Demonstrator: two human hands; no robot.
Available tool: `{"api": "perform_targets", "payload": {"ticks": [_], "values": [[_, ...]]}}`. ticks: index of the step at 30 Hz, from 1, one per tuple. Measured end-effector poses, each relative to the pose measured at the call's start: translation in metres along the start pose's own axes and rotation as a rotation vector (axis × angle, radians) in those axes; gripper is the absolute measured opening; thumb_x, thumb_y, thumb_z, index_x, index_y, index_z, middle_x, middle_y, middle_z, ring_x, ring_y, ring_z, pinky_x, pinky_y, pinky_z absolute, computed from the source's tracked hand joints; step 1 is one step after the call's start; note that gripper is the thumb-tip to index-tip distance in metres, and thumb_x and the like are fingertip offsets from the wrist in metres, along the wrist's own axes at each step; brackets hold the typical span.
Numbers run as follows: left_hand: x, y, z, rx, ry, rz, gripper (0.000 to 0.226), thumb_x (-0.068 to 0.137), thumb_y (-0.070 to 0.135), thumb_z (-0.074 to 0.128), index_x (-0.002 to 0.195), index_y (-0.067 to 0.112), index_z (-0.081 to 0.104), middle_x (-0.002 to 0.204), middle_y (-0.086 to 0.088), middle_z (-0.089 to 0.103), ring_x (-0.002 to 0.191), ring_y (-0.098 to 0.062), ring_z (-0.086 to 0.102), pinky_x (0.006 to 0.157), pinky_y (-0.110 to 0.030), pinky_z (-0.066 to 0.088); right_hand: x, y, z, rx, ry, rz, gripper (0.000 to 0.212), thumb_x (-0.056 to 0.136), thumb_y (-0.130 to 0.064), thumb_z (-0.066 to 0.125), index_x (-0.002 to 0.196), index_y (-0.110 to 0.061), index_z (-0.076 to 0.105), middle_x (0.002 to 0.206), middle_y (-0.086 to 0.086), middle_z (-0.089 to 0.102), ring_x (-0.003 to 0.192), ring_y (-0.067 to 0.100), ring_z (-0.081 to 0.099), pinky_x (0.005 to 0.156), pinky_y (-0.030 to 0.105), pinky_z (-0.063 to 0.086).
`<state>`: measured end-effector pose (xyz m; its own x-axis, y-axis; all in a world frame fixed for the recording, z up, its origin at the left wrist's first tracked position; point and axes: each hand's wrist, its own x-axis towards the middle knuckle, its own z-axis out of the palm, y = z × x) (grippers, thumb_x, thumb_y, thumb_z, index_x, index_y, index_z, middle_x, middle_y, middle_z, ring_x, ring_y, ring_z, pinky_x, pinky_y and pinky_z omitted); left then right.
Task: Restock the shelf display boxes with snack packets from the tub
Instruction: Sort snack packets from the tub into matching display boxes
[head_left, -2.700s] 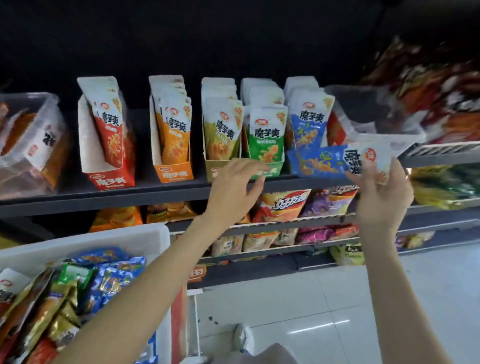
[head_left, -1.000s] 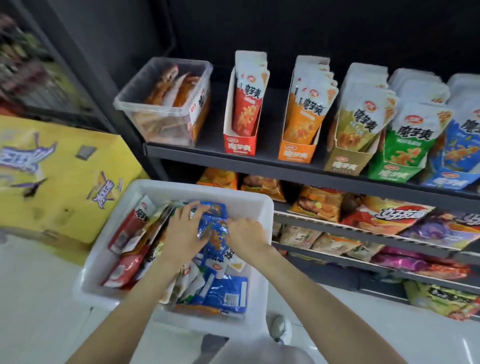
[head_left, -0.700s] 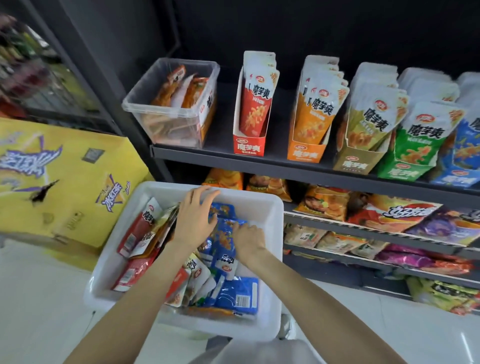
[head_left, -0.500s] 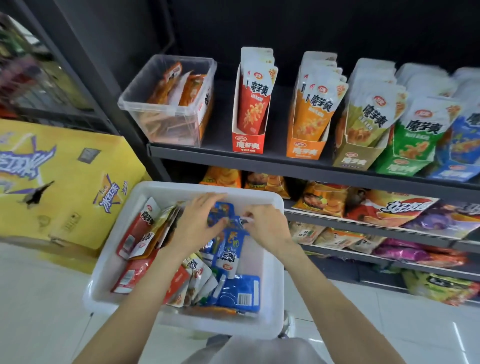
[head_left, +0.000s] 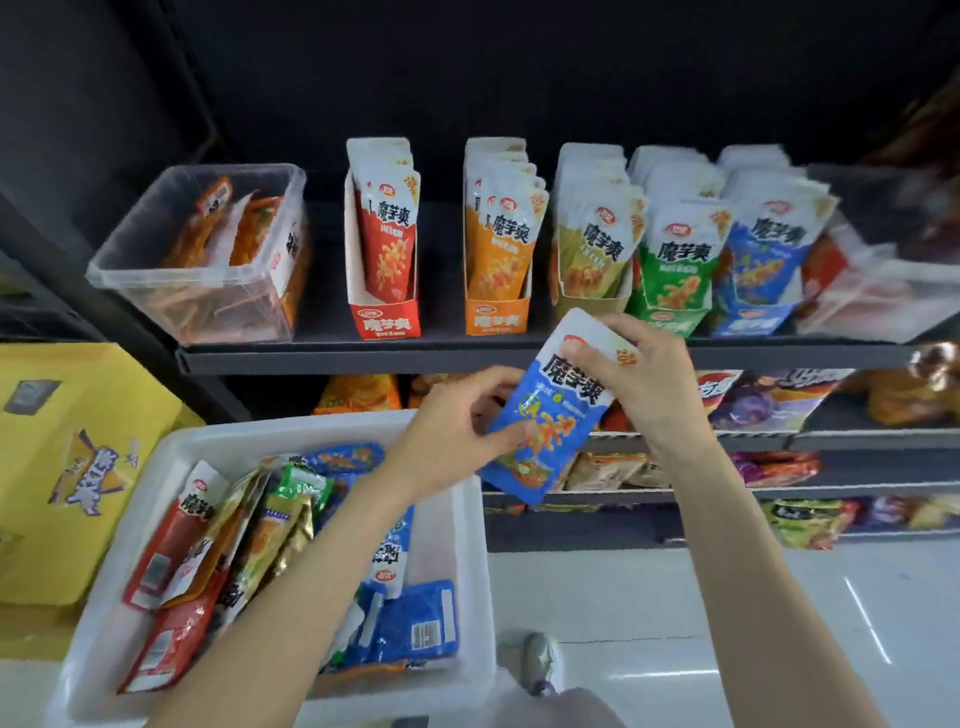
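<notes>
While both hands hold one blue packet (head_left: 550, 415) above the right edge of the white tub (head_left: 470, 571), the head view shows it tilted, its white top toward the shelf. The left hand (head_left: 457, 441) pinches its lower left side, thumb across the front; the right hand (head_left: 639, 379) curls over its top corner. Its matching home looks to be the blue display box (head_left: 748, 322), far right in the row, already well filled. To do this well, I judge the packet should be turned upright, label forward, and slid in front of its fellows without knocking the neighbouring green box (head_left: 667, 317). More blue packets lie in the tub.
</notes>
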<state>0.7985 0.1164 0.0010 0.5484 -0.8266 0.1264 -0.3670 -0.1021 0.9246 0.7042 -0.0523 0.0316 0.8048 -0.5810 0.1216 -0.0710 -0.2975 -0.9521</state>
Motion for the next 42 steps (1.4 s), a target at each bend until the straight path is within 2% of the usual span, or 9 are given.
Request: {"api": "perform_targets", "payload": {"ticks": [3,7,13,16,19,24,30,38,42], "values": [[0.033,0.005,0.027,0.138,-0.032,0.039,0.028,0.074,0.032,0.074,0.099,0.033,0.063,0.088,0.014,0.069,0.075,-0.008,0.065,0.068,-0.022,0.05,-0.001,0.01,-0.047,-0.207,-0.072,0.058,0.025,0.082,-0.032,0.072,0.103,-0.02,0.067,0.092,-0.007,0.07,0.082,0.012,0.064,0.068,0.03,0.05],[0.074,0.014,0.072,0.173,-0.068,0.078,0.026,0.077,0.022,0.077,0.096,0.032,0.062,0.083,0.021,0.065,0.066,0.005,0.059,0.064,-0.02,0.047,-0.008,0.021,-0.109,-0.3,-0.035,0.106,0.008,0.082,-0.021,0.073,0.09,-0.02,0.07,0.083,-0.002,0.073,0.073,0.01,0.066,0.066,0.042,0.056],[0.137,0.034,0.133,0.487,0.214,0.403,0.023,0.086,0.021,0.064,0.109,0.02,0.064,0.112,0.007,0.062,0.099,-0.01,0.06,0.083,-0.028,0.051,0.0,0.019,-0.178,-0.425,0.368,-0.014,0.013,0.09,-0.02,0.065,0.102,-0.017,0.063,0.078,-0.008,0.061,0.043,-0.008,0.056,0.044,0.008,0.04],[0.165,0.038,0.147,0.686,0.33,0.573,0.024,0.087,0.017,0.056,0.109,0.017,0.065,0.112,0.003,0.064,0.108,-0.016,0.054,0.093,-0.026,0.039,0.019,0.019,-0.21,-0.543,0.577,-0.155,0.016,0.091,-0.021,0.063,0.078,-0.024,0.055,0.055,-0.01,0.046,0.047,0.016,0.047,0.051,0.025,0.027],[0.186,0.04,0.162,0.872,0.261,0.637,0.026,0.084,0.019,0.059,0.108,0.016,0.066,0.108,0.002,0.066,0.106,-0.021,0.055,0.093,-0.033,0.035,0.053,0.02,-0.226,-0.69,0.618,-0.291,0.014,0.089,-0.018,0.062,0.077,-0.014,0.056,0.049,-0.007,0.039,0.046,0.016,0.033,0.056,0.027,0.018],[0.208,0.034,0.177,1.131,-0.003,0.489,0.036,0.09,0.026,0.055,0.123,0.014,0.06,0.123,-0.001,0.06,0.123,-0.022,0.046,0.113,-0.047,0.017,0.115,0.034,-0.223,-0.872,0.416,-0.363,0.019,0.086,-0.02,0.062,0.096,-0.005,0.066,0.075,0.017,0.067,0.072,0.037,0.062,0.067,0.041,0.046],[0.21,0.026,0.177,1.178,0.015,0.523,0.033,0.087,0.024,0.058,0.118,0.014,0.064,0.114,-0.001,0.065,0.118,-0.023,0.051,0.114,-0.051,0.019,0.142,0.054,-0.204,-0.949,0.198,-0.302,0.038,0.088,-0.013,0.063,0.124,-0.011,0.051,0.108,0.014,0.067,0.091,0.034,0.066,0.08,0.043,0.054],[0.201,0.026,0.172,0.991,0.08,0.64,0.029,0.084,0.02,0.057,0.111,0.013,0.067,0.106,-0.002,0.067,0.108,-0.025,0.058,0.102,-0.043,0.039,0.113,0.059,-0.202,-0.884,0.62,-0.503,0.021,0.084,-0.005,0.061,0.105,-0.006,0.063,0.106,0.011,0.06,0.091,0.026,0.057,0.059,0.024,0.04],[0.166,0.027,0.153,0.806,0.238,0.659,0.023,0.087,0.022,0.056,0.103,0.014,0.07,0.098,0.0,0.069,0.1,-0.02,0.061,0.089,-0.032,0.043,0.066,0.056,-0.17,-0.676,0.512,-0.506,0.019,0.088,-0.011,0.058,0.106,-0.01,0.064,0.099,0.003,0.063,0.084,0.018,0.057,0.062,0.021,0.039]]}}
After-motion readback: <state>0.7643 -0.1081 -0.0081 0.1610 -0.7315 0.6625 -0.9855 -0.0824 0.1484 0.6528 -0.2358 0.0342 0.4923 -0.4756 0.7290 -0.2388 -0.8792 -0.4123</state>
